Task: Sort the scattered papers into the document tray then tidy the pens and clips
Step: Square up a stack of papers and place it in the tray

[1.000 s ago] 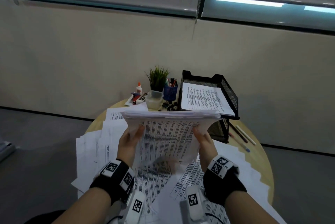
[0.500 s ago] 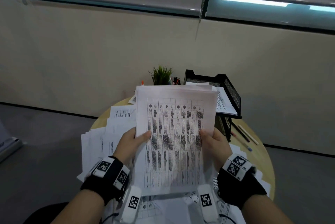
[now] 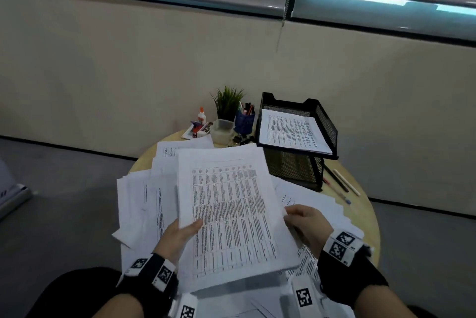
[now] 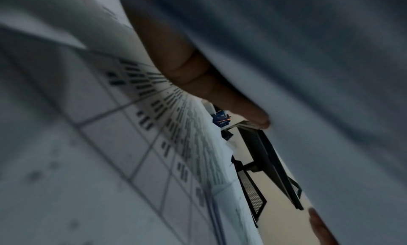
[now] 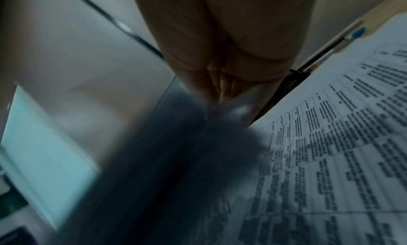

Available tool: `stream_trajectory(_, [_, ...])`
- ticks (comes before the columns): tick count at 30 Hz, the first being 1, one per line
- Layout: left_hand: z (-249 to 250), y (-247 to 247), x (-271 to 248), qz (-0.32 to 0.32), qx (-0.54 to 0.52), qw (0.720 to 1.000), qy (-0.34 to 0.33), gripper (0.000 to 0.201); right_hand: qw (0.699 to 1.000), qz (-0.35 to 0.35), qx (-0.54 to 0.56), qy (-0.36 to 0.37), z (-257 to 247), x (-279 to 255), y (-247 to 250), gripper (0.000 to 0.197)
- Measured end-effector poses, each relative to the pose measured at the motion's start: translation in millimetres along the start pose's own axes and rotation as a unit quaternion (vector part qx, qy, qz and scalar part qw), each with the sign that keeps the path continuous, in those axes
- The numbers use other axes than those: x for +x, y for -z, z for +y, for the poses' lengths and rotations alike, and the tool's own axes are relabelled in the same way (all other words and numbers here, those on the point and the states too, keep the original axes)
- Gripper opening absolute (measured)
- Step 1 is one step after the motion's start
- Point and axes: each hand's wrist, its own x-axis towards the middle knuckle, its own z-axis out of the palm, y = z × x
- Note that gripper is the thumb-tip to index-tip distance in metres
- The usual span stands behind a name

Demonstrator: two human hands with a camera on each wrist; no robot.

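I have a thick stack of printed papers (image 3: 231,214) held up over the round wooden table (image 3: 360,204), printed side up, tilted a little, its far edge reaching toward the black mesh document tray (image 3: 324,121). My left hand (image 3: 177,237) grips the stack's left edge, thumb laid on the top sheet and fingers (image 4: 211,85) underneath. My right hand (image 3: 306,225) holds the right edge, fingers curled round it; its wrist camera is too blurred to add more. Under the stack, loose sheets (image 3: 144,201) lie scattered and overlapping across most of the table. The tray stands at the table's far right, two tiers, with a printed sheet (image 3: 291,132) already lying in the upper tier. Just beside the tray on the right lie three pens (image 3: 340,183), roughly parallel. Left of the tray stands a blue pen cup (image 3: 244,121) with pens in it, dark binder clips (image 3: 242,139) at its foot, a clear plastic container (image 3: 222,129), a small green potted plant (image 3: 228,101) and a glue bottle (image 3: 201,114).
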Motion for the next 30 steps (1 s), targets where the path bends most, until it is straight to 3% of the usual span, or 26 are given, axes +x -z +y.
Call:
stream_trajectory(2, [-1.7, 1.7, 0.3, 0.004, -0.019, 1.0, 0.008, 0.063, 1.0, -0.001, -0.014, -0.013, 2.5, -3.9, -1.1, 0.005])
stream_trajectory(6, [-6.2, 5.2, 0.9, 0.01, -0.025, 0.999, 0.032, 0.051, 0.99, 0.056, -0.124, 0.027, -2.6, -4.7, -4.9, 0.016])
stream_trajectory(9, [-4.2, 7.3, -1.6, 0.004, -0.036, 0.999, 0.03, 0.059, 0.972, 0.089, -0.209, 0.062, -11.9, -8.8, -7.6, 0.022])
stream_trajectory(13, [-4.2, 9.3, -1.2, 0.001, -0.065, 0.997, 0.032, 0.086, 0.964, 0.104, -0.225, 0.098, -30.4, -17.8, -11.0, 0.023])
stream_trajectory(17, [-3.1, 6.5, -0.7, 0.004, -0.103, 0.994, 0.039, 0.044, 0.95, 0.122, -0.248, 0.147, -54.1, -28.9, -15.2, 0.015])
stream_trajectory(24, [-1.3, 14.2, 4.2, 0.025, -0.118, 0.991, 0.058, 0.039, 0.932, 0.164, -0.259, 0.192, -92.1, -38.5, -4.2, 0.016])
stream_trajectory(30, [-1.9, 23.0, 8.7, 0.107, -0.04, 0.993, 0.009, 0.037, 0.935, 0.197, -0.233, 0.181, -104.9, -32.0, 28.2, 0.017])
